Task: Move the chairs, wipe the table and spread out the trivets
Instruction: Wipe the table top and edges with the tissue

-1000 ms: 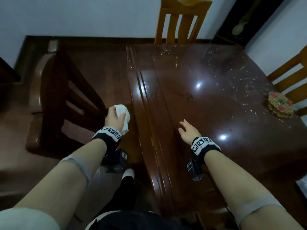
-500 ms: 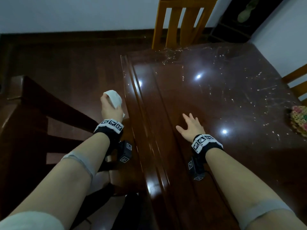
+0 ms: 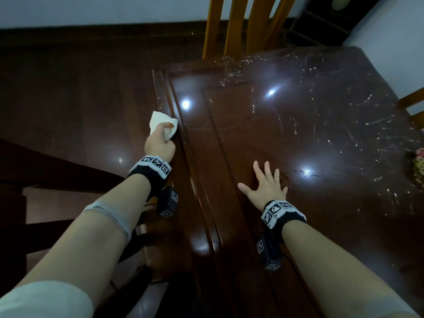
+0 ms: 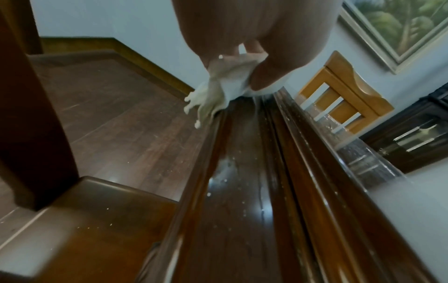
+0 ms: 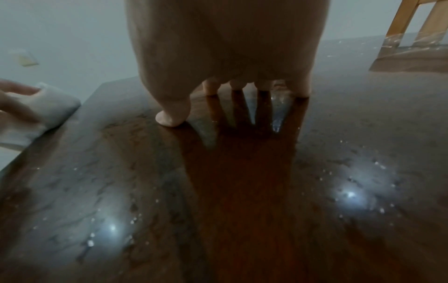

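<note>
My left hand (image 3: 160, 143) grips a crumpled white cloth (image 3: 163, 125) at the left rim of the dark glossy wooden table (image 3: 321, 157). In the left wrist view the cloth (image 4: 225, 84) touches the table's moulded edge (image 4: 242, 172). My right hand (image 3: 266, 187) lies flat on the tabletop with its fingers spread, and the right wrist view shows the fingertips (image 5: 211, 90) on the wet surface. Water droplets and streaks cover the far and right part of the top. A colourful trivet (image 3: 418, 164) lies at the table's right edge, partly cut off.
A light wooden chair (image 3: 243, 24) stands at the table's far end; another (image 3: 413, 104) shows at the right. A dark wooden chair (image 3: 34, 191) stands on the floor at my left, close to the table. A dark cabinet (image 3: 321, 21) stands in the far corner.
My left hand has carried the cloth forward and right, from beside the dark chair to the table's left rim. My right hand has slid forward and flattened on the top. The view has shifted forward.
</note>
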`<state>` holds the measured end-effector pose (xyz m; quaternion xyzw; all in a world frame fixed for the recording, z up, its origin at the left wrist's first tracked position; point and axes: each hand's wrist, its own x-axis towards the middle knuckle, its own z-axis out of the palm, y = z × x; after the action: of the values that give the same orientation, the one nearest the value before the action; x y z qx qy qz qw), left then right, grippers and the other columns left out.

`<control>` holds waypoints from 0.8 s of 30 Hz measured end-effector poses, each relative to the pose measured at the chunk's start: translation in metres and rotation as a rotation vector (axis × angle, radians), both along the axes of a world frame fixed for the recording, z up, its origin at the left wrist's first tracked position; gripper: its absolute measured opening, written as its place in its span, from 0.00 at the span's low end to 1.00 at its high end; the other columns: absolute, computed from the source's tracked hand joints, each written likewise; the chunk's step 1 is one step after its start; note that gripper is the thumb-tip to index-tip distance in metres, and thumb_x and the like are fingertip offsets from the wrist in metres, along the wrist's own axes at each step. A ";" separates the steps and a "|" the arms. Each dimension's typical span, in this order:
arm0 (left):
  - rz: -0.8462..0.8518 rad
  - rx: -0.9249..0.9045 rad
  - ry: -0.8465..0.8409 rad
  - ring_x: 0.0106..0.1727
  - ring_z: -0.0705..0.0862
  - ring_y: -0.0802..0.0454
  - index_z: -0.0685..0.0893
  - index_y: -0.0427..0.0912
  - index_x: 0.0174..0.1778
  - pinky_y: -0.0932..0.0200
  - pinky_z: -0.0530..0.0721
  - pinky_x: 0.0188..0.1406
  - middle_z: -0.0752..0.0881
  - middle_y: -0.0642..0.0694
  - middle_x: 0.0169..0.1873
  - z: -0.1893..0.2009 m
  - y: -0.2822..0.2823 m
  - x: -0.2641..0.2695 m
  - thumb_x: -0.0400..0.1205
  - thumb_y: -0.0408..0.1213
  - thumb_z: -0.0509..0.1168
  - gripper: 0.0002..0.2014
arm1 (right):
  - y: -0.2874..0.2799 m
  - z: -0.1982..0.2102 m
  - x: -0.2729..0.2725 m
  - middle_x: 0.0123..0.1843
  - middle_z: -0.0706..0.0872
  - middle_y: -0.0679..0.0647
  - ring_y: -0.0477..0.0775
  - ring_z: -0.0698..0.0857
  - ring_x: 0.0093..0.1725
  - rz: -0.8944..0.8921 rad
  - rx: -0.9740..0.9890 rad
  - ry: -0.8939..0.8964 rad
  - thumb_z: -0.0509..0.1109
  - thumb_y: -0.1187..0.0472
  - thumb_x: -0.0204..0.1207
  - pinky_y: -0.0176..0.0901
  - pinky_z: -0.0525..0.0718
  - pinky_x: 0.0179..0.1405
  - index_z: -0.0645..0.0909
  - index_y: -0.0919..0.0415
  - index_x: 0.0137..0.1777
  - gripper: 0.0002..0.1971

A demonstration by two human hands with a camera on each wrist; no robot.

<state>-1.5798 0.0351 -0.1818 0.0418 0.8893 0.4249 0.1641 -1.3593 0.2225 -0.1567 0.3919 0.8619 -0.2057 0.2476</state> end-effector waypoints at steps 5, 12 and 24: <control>-0.159 -0.105 0.097 0.79 0.65 0.46 0.78 0.50 0.69 0.52 0.65 0.75 0.71 0.45 0.77 -0.011 0.019 -0.002 0.80 0.33 0.60 0.21 | 0.002 -0.003 0.000 0.86 0.34 0.42 0.56 0.35 0.85 -0.001 0.012 -0.005 0.60 0.29 0.75 0.73 0.47 0.79 0.39 0.35 0.83 0.43; -0.212 -0.216 0.201 0.72 0.71 0.45 0.78 0.46 0.66 0.49 0.73 0.68 0.81 0.44 0.64 -0.015 0.020 0.010 0.81 0.41 0.59 0.18 | 0.000 0.000 0.000 0.86 0.34 0.42 0.55 0.34 0.85 -0.007 0.012 0.000 0.59 0.30 0.76 0.73 0.45 0.79 0.39 0.35 0.83 0.42; -0.437 -0.363 0.234 0.80 0.62 0.43 0.73 0.44 0.75 0.51 0.60 0.79 0.78 0.42 0.71 -0.015 -0.007 0.087 0.84 0.43 0.53 0.22 | -0.001 0.000 -0.002 0.86 0.35 0.43 0.56 0.34 0.85 -0.017 -0.002 0.012 0.60 0.32 0.77 0.74 0.41 0.79 0.39 0.37 0.84 0.42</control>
<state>-1.4930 0.0282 -0.1973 0.2507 0.9334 0.2061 0.1531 -1.3615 0.2212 -0.1564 0.3975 0.8599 -0.2110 0.2411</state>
